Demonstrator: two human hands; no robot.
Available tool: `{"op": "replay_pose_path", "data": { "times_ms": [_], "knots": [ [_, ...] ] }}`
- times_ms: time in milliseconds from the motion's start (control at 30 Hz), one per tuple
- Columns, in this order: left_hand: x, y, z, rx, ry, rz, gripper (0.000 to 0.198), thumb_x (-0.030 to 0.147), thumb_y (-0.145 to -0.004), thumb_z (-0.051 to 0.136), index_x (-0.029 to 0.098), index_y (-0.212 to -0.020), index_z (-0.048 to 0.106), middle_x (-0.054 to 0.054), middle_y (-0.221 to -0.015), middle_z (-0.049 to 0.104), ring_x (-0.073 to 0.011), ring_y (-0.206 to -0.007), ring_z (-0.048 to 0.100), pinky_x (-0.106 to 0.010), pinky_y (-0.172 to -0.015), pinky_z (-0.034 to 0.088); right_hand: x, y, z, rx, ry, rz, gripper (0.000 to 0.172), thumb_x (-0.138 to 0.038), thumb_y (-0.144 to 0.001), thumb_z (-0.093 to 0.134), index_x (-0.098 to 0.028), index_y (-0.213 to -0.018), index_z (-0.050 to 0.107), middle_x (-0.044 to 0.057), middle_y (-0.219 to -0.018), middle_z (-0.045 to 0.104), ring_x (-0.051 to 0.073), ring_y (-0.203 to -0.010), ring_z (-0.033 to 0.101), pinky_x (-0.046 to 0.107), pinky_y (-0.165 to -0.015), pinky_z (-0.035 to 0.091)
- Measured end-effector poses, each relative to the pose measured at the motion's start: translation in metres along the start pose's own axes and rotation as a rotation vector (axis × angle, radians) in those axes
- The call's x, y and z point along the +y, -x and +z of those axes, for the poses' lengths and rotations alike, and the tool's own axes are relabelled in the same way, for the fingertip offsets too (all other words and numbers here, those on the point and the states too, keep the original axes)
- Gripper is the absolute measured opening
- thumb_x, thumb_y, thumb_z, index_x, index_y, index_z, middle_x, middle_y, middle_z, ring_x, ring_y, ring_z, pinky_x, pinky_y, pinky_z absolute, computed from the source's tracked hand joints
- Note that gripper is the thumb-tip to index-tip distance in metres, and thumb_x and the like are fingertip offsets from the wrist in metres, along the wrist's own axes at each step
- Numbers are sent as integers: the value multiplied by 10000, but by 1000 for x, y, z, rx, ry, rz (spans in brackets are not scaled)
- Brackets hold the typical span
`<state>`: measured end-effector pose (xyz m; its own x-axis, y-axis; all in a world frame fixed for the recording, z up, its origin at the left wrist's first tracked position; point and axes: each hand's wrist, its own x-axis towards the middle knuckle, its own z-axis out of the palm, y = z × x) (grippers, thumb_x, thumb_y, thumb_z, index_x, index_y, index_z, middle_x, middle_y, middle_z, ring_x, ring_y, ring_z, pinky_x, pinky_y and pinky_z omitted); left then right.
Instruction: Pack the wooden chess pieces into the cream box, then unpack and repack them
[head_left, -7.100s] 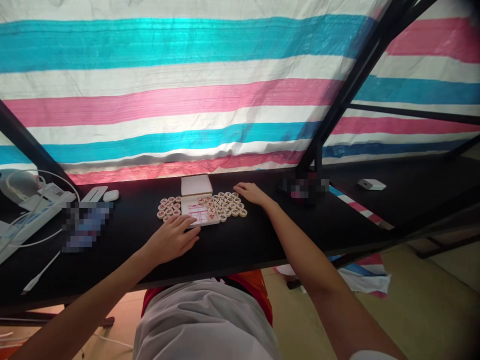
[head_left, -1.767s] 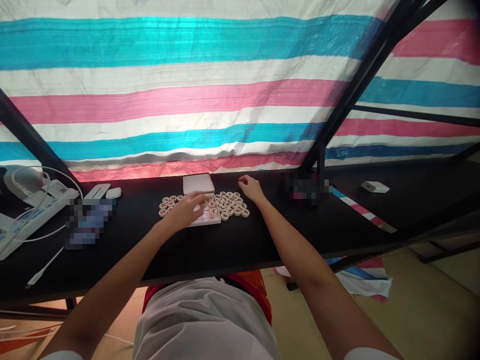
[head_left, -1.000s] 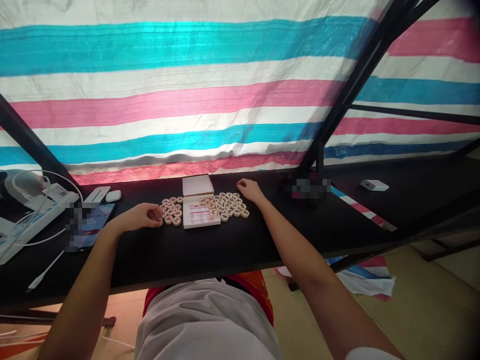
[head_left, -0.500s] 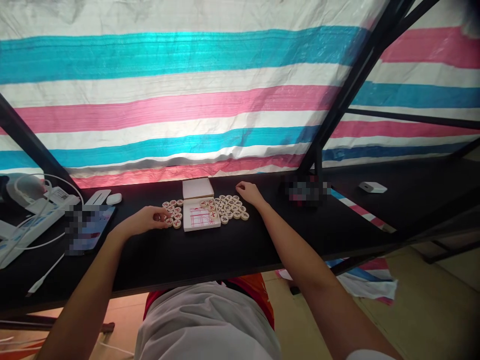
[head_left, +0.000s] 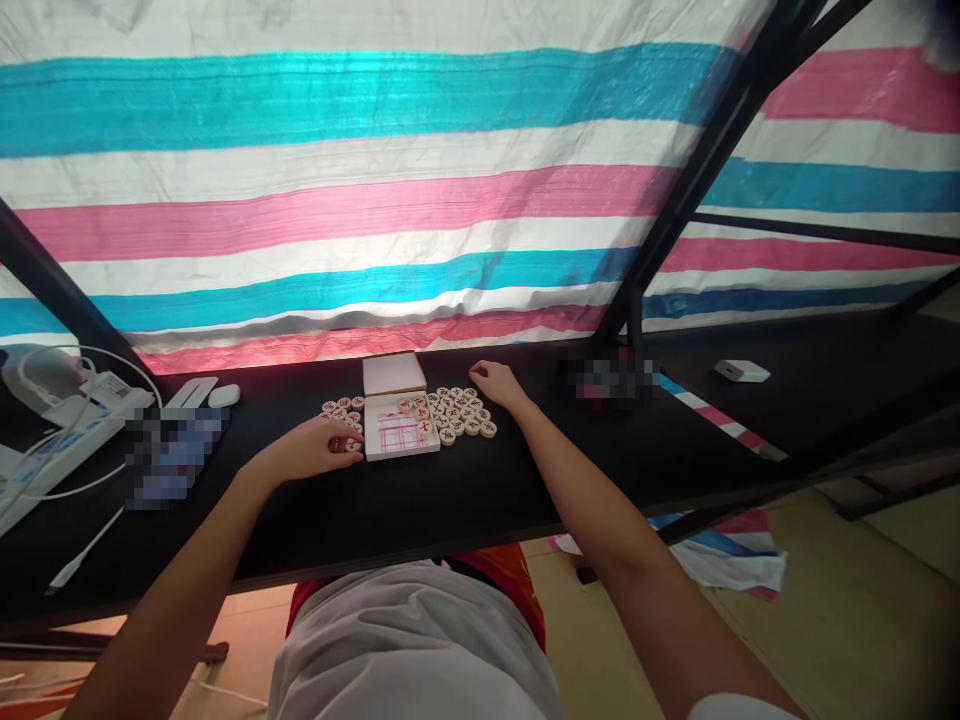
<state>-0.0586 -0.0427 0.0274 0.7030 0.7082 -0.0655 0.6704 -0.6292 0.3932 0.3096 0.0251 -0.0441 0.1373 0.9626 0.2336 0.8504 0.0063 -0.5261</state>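
Observation:
A small white box with red grid lines inside lies on the black table, its lid behind it. Round wooden chess discs lie in two groups: a left group and a right group; a few discs lie in the box. My left hand rests over the near discs of the left group, fingers curled, pinching at a disc. My right hand rests at the far edge of the right group, fingers curled down on the table.
At the left of the table are a blurred flat object, a white mouse, a white power strip with cables. A blurred item and a small white box are to the right. A striped tarp hangs behind.
My left hand went from above the box out to the left group of discs, then slid right toward the box's left edge. My right hand stayed in place.

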Motion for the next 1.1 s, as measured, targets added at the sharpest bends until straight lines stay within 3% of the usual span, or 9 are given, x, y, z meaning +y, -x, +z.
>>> {"op": "replay_pose_path", "data": {
  "times_ms": [367,600,1100],
  "knots": [
    [1,-1,-1,-37,19,13,325,445,-799,514,194,-923,679,6,-661,599,-135,-591,519,-232,-554,369,0,-1,0,-23,13,4,223,-253,-816,519,-195,-943,692,44,-964,705,192,-923,622,274,-846,441],
    [1,-1,-1,27,34,-3,358,479,-797,504,197,-905,696,-40,-865,665,-173,-730,558,-259,-661,421,-3,1,-2,-34,26,5,219,-251,-823,522,-193,-945,694,51,-971,704,187,-923,619,268,-847,440],
    [-10,-7,8,-2,43,-25,302,444,-808,495,189,-881,638,1,-690,576,-142,-615,498,-242,-584,359,-1,0,0,-45,16,1,221,-254,-816,533,-193,-951,696,48,-981,705,192,-931,621,281,-859,443]
  ]
}}
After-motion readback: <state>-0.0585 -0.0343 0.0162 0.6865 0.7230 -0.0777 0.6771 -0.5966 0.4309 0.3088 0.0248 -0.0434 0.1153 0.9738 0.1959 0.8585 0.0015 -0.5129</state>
